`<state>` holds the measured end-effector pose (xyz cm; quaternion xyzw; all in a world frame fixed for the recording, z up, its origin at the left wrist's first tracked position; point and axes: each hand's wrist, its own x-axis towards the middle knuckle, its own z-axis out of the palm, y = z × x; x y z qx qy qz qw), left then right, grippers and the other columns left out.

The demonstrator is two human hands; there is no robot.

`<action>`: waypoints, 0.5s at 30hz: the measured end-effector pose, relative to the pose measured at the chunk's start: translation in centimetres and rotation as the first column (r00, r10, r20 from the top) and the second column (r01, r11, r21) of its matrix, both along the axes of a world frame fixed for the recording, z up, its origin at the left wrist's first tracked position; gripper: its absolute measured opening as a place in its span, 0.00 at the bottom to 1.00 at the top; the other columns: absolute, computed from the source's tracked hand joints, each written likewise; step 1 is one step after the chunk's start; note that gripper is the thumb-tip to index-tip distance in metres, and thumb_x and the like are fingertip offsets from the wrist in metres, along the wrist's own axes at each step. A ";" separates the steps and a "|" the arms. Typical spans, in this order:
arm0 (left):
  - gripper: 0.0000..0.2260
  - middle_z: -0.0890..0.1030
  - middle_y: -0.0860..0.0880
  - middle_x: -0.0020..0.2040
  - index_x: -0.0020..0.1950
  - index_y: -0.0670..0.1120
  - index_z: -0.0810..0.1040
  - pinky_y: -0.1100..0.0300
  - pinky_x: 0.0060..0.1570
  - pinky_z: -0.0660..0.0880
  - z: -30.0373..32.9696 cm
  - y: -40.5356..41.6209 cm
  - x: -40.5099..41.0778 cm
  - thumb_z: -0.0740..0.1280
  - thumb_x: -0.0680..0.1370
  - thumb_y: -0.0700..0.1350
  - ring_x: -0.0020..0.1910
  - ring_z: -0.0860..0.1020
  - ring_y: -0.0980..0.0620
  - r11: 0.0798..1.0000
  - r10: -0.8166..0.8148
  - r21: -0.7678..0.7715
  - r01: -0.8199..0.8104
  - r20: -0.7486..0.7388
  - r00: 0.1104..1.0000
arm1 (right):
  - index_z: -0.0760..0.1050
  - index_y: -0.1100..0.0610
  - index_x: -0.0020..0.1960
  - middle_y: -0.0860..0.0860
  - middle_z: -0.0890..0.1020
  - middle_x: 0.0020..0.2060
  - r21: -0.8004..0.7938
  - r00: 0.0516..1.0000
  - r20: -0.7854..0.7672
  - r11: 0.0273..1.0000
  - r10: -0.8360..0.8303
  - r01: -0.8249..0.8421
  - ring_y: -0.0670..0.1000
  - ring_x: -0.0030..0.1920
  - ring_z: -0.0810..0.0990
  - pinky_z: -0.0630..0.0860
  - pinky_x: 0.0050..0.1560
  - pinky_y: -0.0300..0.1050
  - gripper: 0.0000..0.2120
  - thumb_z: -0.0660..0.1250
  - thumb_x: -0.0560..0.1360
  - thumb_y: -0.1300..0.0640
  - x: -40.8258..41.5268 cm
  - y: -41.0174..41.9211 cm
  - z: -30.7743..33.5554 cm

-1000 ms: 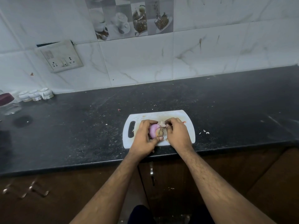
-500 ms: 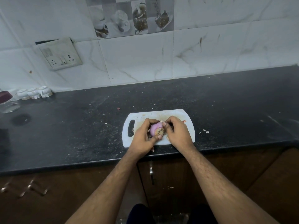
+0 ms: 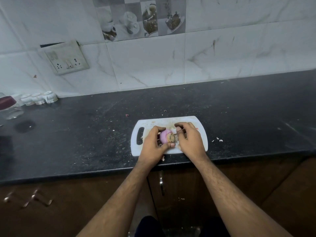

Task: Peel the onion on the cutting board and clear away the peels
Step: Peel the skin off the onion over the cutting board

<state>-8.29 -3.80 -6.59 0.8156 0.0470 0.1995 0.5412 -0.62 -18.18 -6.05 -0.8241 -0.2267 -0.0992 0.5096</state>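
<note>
A round, glossy pink onion (image 3: 165, 138) is gripped over the white plastic cutting board (image 3: 201, 144) by the curled fingers of the left hand (image 3: 153, 146). Papery brown skin (image 3: 171, 138) at its end is pinched by the right hand (image 3: 189, 140). Small pale peel flakes (image 3: 218, 139) are scattered on the speckled black stone counter (image 3: 85, 134).

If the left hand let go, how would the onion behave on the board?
The onion looks round, so it would probably roll on the flat board. Its peeled pink side looks smooth, perhaps slippery. The left hand grips it, suggesting firmness.
</note>
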 end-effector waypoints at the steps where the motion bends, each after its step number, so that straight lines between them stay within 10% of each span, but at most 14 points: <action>1: 0.23 0.81 0.56 0.57 0.60 0.53 0.74 0.60 0.56 0.81 0.1 -0.1 0.0 0.82 0.71 0.44 0.56 0.81 0.60 1.000 0.000 -0.009 0.000 0.000 1.000 | 0.81 0.53 0.58 0.45 0.80 0.54 0.032 0.999 0.005 0.999 0.032 -0.032 0.40 0.49 0.77 0.68 0.46 0.24 0.08 0.66 0.82 0.55 -0.1 -0.1 0.1; 7: 0.23 0.82 0.54 0.54 0.61 0.54 0.75 0.59 0.34 0.77 0.3 -0.2 -0.3 0.81 0.71 0.48 0.45 0.82 0.53 0.998 0.025 -0.050 -0.025 -0.010 1.000 | 0.84 0.50 0.49 0.42 0.82 0.46 0.095 0.983 -0.048 0.980 0.180 -0.174 0.42 0.48 0.79 0.70 0.45 0.30 0.04 0.76 0.75 0.56 -0.3 -0.4 0.2; 15: 0.22 0.78 0.56 0.54 0.56 0.59 0.76 0.48 0.39 0.79 0.2 -0.1 -0.3 0.83 0.68 0.52 0.46 0.80 0.49 0.997 0.051 0.058 -0.052 0.013 0.999 | 0.83 0.47 0.48 0.40 0.81 0.44 0.013 0.984 0.076 0.987 0.160 -0.161 0.42 0.50 0.75 0.70 0.46 0.36 0.05 0.74 0.76 0.57 -0.5 -0.2 -0.2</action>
